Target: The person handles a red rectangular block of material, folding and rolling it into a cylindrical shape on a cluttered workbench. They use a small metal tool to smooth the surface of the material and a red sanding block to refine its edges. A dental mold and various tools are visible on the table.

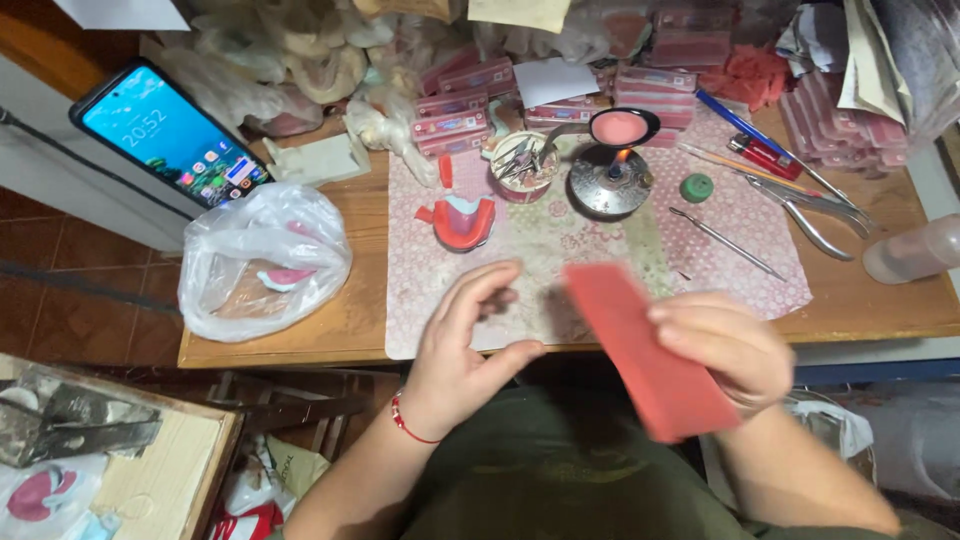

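My right hand (730, 350) grips a flat pink-red wax sheet (640, 345), held tilted above the desk's front edge and blurred. My left hand (465, 345) hovers just left of it, fingers apart and holding nothing, a red cord bracelet on its wrist. Farther back on the patterned mat (560, 240) sits a red and white dental model (462, 220). A small lit spirit burner (610, 182) stands behind, with a ladle of melted pink wax (620, 127) over its flame.
A cup of small tools (522, 165), stacked pink wax boxes (460, 110), metal instruments and pliers (810, 210), a green cap (697, 187) and a lighter (762, 152) crowd the desk. A white plastic bag (262, 260) and a phone (170, 132) lie at left.
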